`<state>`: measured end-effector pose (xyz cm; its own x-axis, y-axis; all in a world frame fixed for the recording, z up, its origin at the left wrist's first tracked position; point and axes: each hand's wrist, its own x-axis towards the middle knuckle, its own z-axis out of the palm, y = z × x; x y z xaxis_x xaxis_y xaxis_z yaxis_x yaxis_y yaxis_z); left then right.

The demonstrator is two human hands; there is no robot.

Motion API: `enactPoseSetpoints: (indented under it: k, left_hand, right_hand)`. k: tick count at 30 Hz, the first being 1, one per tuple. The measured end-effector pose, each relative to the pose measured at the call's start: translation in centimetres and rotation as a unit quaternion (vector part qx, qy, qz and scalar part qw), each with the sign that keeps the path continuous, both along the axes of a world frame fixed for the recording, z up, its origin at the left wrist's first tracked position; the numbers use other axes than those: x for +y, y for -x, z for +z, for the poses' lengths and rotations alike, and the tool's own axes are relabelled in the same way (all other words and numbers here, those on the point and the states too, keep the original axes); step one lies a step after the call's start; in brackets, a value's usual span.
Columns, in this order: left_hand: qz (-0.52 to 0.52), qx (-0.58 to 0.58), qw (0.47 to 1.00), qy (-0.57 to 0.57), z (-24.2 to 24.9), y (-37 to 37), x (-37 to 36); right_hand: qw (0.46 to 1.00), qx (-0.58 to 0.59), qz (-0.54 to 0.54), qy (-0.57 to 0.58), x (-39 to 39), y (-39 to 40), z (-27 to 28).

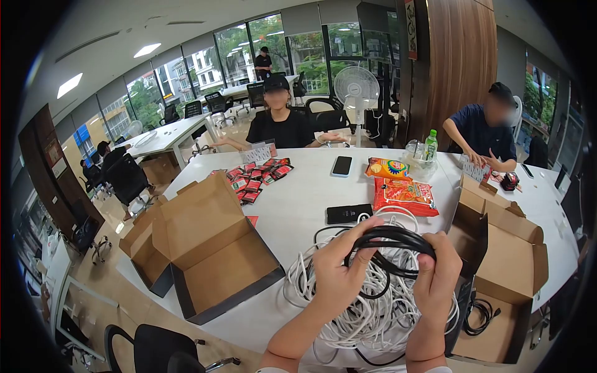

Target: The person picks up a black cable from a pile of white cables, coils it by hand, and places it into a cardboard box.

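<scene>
Between my two hands is a coiled black cable (pixel 398 235), held up in loops. My left hand (pixel 341 258) grips the coil's left side, thumb and fingers closed round it. On the right side of the loops my right hand (pixel 439 264) is closed as well. Under them lies a big tangled heap of white cables (pixel 367 314), with a few black strands among it. Right of the heap, an open cardboard box (pixel 504 339) has another black cable coil (pixel 480 316) inside.
An open cardboard box (pixel 214 267) stands at left on the white table (pixel 298 199). Red packets (pixel 255 177), a phone (pixel 341 166), a black device (pixel 348 214), snack bags (pixel 404 196) and a green-capped bottle (pixel 430 144) lie beyond. Two people sit across the table.
</scene>
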<state>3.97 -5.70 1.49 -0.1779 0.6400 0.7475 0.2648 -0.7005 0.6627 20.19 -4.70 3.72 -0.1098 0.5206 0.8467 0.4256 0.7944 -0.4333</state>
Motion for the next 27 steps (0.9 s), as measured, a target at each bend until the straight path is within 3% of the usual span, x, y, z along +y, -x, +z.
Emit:
enactPoseSetpoints:
  k: [3,7,11,14,17,21,24,27]
  left_hand:
    - [-0.203,-0.187,0.959,0.068,-0.3,-2.2,-0.5]
    - [-0.268,-0.204,0.934,0.116,-0.7,-3.3,-0.6]
    - [-0.418,-0.217,0.869,0.152,-1.1,-2.4,0.2]
    - [-0.428,-0.222,0.865,0.138,-1.3,-2.0,0.0]
    - [-0.513,-0.294,0.795,0.136,-1.8,-1.7,0.0]
    - [-0.511,-0.321,0.785,0.142,-1.3,-1.4,-0.2]
    - [-0.533,-0.375,0.745,0.145,-1.1,-1.5,-0.1]
    - [-0.504,-0.357,0.772,0.152,-1.5,-1.6,-0.4]
  right_hand:
    - [0.998,0.052,-0.024,0.032,-0.1,0.1,-0.2]
    - [0.986,0.143,-0.010,0.091,0.4,-0.3,-0.9]
    - [0.968,0.212,0.027,0.132,0.3,-0.2,-1.0]
    - [0.956,0.231,0.083,0.162,0.1,0.0,-0.8]
    - [0.934,0.260,0.160,0.188,0.3,0.3,-1.1]
    - [0.906,0.294,0.216,0.216,0.6,0.8,-1.2]
    - [0.883,0.310,0.262,0.235,1.1,0.7,-1.3]
    - [0.870,0.321,0.278,0.251,1.2,0.6,-1.5]
